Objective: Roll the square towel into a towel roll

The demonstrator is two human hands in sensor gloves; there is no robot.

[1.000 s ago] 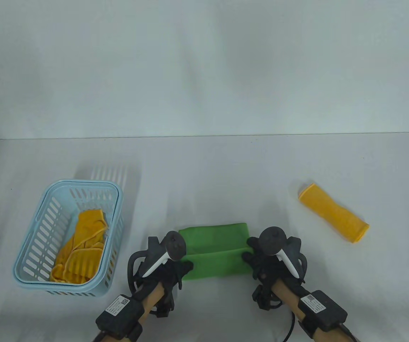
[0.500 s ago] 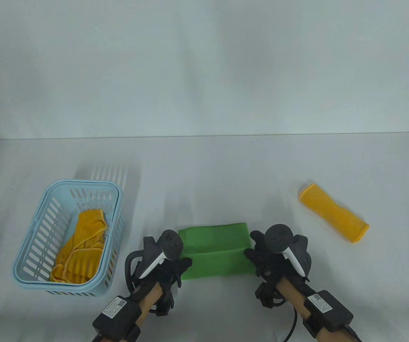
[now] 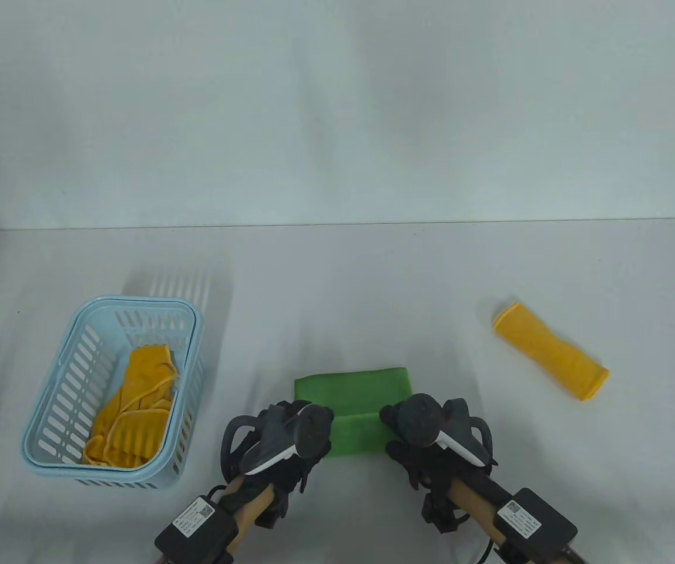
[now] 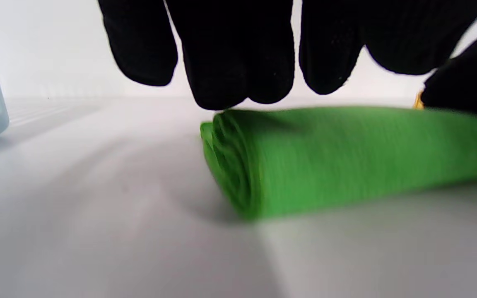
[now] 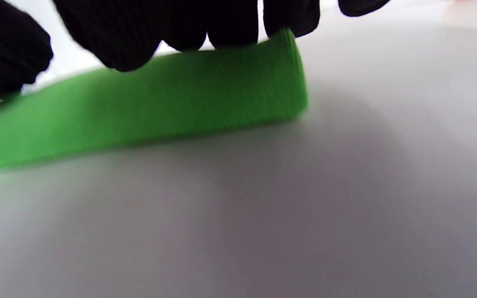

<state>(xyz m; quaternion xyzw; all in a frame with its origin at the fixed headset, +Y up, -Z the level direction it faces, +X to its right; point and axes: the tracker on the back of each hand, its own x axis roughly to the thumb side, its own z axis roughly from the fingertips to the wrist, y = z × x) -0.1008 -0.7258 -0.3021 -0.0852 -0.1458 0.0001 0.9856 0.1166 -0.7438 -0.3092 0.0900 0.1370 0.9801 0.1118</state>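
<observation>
White cloth covers the counter [image 3: 337,276], running back to a pale wall across the upper half of the table view.

Nearest me, at the bottom centre, both my hands sit on the green towel [image 3: 353,405]. My left hand [image 3: 290,437] lies over its left end, fingers [image 4: 226,62] draped down on top of the rolled part; the left wrist view shows the spiral of layers at that end. My right hand [image 3: 425,432] covers the right end in the same way, fingertips [image 5: 189,29] pressing the top edge of the roll. Whether either hand curls round the cloth or only presses on it, I cannot tell.

Beyond my hands a flat green strip remains unrolled, so I judge the job partly done.

Risks from here: if one hand pushes ahead of the other, the roll will likely skew into a cone, and light pressure could let the layers spring loose.

Farther off, at left, a light blue basket [image 3: 49,423] holds crumpled yellow cloths [image 3: 134,405]. At right lies a finished yellow roll [image 3: 550,351].
</observation>
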